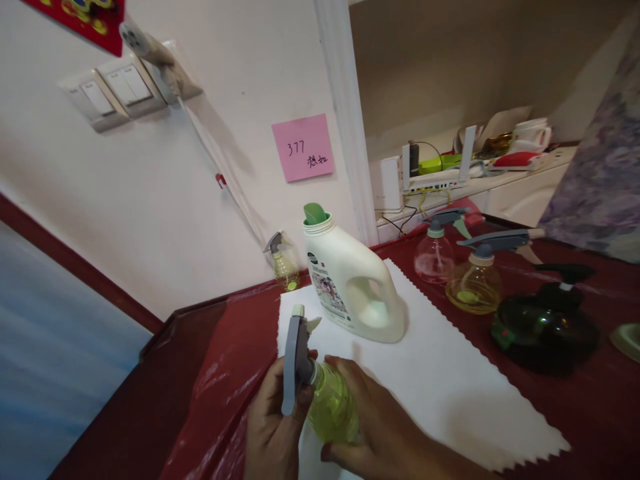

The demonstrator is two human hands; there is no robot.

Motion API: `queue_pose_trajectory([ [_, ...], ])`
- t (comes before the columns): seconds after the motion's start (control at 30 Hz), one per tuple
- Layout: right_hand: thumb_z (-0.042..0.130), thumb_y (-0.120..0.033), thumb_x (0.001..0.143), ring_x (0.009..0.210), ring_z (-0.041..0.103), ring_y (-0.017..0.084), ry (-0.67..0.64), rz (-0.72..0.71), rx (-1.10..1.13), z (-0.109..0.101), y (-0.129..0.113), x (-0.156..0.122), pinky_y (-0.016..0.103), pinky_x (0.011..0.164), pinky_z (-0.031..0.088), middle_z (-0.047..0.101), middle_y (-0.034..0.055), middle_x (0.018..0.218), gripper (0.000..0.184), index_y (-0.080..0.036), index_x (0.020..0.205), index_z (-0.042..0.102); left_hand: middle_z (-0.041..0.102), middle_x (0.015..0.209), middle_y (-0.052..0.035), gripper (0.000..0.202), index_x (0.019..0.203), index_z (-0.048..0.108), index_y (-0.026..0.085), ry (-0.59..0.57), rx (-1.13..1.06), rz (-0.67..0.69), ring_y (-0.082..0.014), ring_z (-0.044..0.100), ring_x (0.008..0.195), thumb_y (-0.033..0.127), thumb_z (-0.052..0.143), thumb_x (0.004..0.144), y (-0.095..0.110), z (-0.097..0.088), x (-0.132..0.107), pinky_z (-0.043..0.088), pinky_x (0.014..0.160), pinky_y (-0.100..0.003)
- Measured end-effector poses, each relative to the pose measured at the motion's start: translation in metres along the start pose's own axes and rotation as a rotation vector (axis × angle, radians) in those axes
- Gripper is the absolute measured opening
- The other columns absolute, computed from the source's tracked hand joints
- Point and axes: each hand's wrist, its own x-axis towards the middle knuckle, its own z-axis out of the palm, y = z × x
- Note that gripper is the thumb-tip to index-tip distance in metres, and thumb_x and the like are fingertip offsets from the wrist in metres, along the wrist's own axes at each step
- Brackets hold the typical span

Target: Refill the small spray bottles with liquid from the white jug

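Observation:
My left hand [270, 430] is closed around the grey trigger head of a green spray bottle [331, 408]. My right hand [380, 427] is wrapped round the round green body of the same bottle, low over a white cloth [450, 380] on the red table [200, 400]. Just beyond stands a white detergent jug [355, 280] with its neck uncapped and a green piece showing at the top.
Several more spray bottles stand about: a small yellow one [285, 263] by the wall, a clear one [435, 250], an amber one [475, 280] and a dark one [547, 323]. A pink note [303, 147] and light switches [115, 90] are on the wall.

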Motion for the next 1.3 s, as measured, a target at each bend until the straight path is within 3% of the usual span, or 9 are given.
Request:
queue_pose_trajectory([
  [0.2, 0.086, -0.023, 0.060, 0.138, 0.049, 0.033, 0.011, 0.007, 0.008, 0.000, -0.004, -0.002, 0.051, 0.115, 0.040, 0.051, 0.0155, 0.150, 0.101, -0.021, 0.149, 0.038, 0.075, 0.097, -0.0060, 0.030, 0.104, 0.075, 0.023, -0.037, 0.110, 0.062, -0.0244, 0.070, 0.092, 0.047, 0.075, 0.085, 0.011, 0.000, 0.002, 0.059, 0.082, -0.030],
  [0.53, 0.085, -0.020, 0.061, 0.135, 0.051, 0.033, 0.001, 0.011, 0.019, -0.003, -0.008, -0.003, 0.048, 0.113, 0.044, 0.053, 0.0156, 0.147, 0.104, -0.018, 0.152, 0.036, 0.073, 0.112, -0.0066, 0.026, 0.108, 0.073, 0.024, -0.093, 0.229, 0.127, -0.0244, 0.066, 0.105, 0.043, 0.071, 0.090, 0.009, -0.003, 0.002, 0.054, 0.091, -0.030],
  [0.73, 0.086, -0.019, 0.059, 0.135, 0.052, 0.032, 0.031, 0.014, 0.065, -0.001, -0.005, -0.003, 0.049, 0.113, 0.043, 0.054, 0.0148, 0.147, 0.103, -0.019, 0.151, 0.037, 0.073, 0.111, -0.0078, 0.029, 0.110, 0.074, 0.024, -0.086, 0.170, 0.111, -0.0257, 0.067, 0.105, 0.044, 0.071, 0.090, 0.004, -0.001, 0.003, 0.054, 0.090, -0.031],
  [0.83, 0.088, -0.024, 0.061, 0.143, 0.043, 0.034, 0.034, -0.038, 0.051, 0.003, 0.004, -0.006, 0.051, 0.118, 0.038, 0.046, 0.0159, 0.154, 0.110, -0.020, 0.154, 0.030, 0.072, 0.113, -0.0082, 0.031, 0.114, 0.073, 0.024, -0.108, 0.121, 0.096, -0.0268, 0.066, 0.109, 0.044, 0.070, 0.091, 0.002, 0.001, 0.003, 0.054, 0.088, -0.031],
  [0.97, 0.080, -0.032, 0.078, 0.153, 0.026, 0.035, 0.276, -0.256, -0.013, -0.005, 0.006, -0.014, 0.056, 0.121, 0.033, 0.023, 0.0126, 0.167, 0.106, -0.030, 0.159, 0.011, 0.071, 0.111, -0.0078, 0.030, 0.115, 0.071, 0.023, -0.139, 0.078, 0.097, -0.0258, 0.065, 0.107, 0.043, 0.067, 0.093, 0.003, 0.004, 0.001, 0.053, 0.084, -0.030],
  [1.03, 0.068, -0.027, 0.089, 0.152, 0.027, 0.031, 0.440, -0.401, -0.105, -0.020, -0.005, -0.016, 0.052, 0.121, 0.034, 0.020, 0.0083, 0.167, 0.088, -0.035, 0.157, 0.013, 0.070, 0.104, -0.0061, 0.026, 0.113, 0.071, 0.023, -0.153, 0.066, 0.117, -0.0230, 0.065, 0.099, 0.041, 0.064, 0.095, 0.004, 0.008, 0.000, 0.052, 0.082, -0.029],
  [1.1, 0.059, -0.021, 0.094, 0.152, 0.026, 0.029, 0.485, -0.514, -0.280, -0.042, -0.025, -0.011, 0.050, 0.121, 0.033, 0.021, 0.0056, 0.167, 0.074, -0.037, 0.156, 0.019, 0.069, 0.100, -0.0048, 0.023, 0.112, 0.071, 0.023, -0.162, 0.045, 0.149, -0.0214, 0.064, 0.094, 0.038, 0.062, 0.096, 0.004, 0.011, 0.000, 0.051, 0.084, -0.029],
  [1.2, 0.055, -0.015, 0.095, 0.154, 0.020, 0.032, 0.262, -0.664, -0.610, -0.074, -0.061, 0.005, 0.058, 0.121, 0.026, 0.033, 0.0058, 0.163, 0.064, -0.035, 0.152, 0.034, 0.069, 0.106, -0.0044, 0.022, 0.114, 0.070, 0.025, -0.166, -0.010, 0.198, -0.0219, 0.063, 0.100, 0.036, 0.061, 0.097, 0.001, 0.014, 0.001, 0.049, 0.092, -0.032],
  [1.3, 0.053, -0.013, 0.097, 0.145, 0.038, 0.032, 0.055, -0.690, -0.768, -0.094, -0.090, 0.024, 0.062, 0.117, 0.023, 0.061, 0.0065, 0.139, 0.040, -0.031, 0.133, 0.058, 0.069, 0.111, -0.0040, 0.023, 0.115, 0.069, 0.026, -0.168, -0.040, 0.177, -0.0233, 0.061, 0.108, 0.035, 0.062, 0.096, -0.001, 0.014, -0.001, 0.047, 0.097, -0.033],
])
